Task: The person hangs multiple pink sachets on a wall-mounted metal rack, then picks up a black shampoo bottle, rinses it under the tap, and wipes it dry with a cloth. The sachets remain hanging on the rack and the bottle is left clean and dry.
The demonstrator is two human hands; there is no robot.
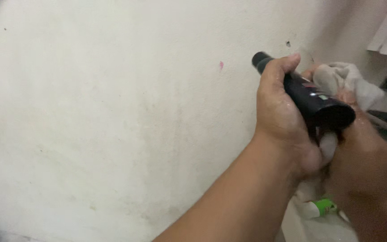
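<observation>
two hands work close together at the right of the view, in front of a pale, stained wall (113, 112). the left hand (281, 116) is closed around a black bottle (312, 96) with a black cap, holding it tilted, cap end up toward the wall and base toward the camera. the right hand (359, 152) sits just behind and below the base, clutching a whitish cloth (348, 80) that bunches up against the far side of the bottle, touching it; its fingers are folded into the cloth, so the grip reads as closed on it. both hands look wet. judging from this, the wiping of the bottle seems under way rather than finished: the cloth is pressed to the body, and i cannot tell how much of the surface is already clean. below the hands a small white tube with a green cap (320, 208) lies on a light surface, near the bottom edge, and a dark sink edge shows at far right.
</observation>
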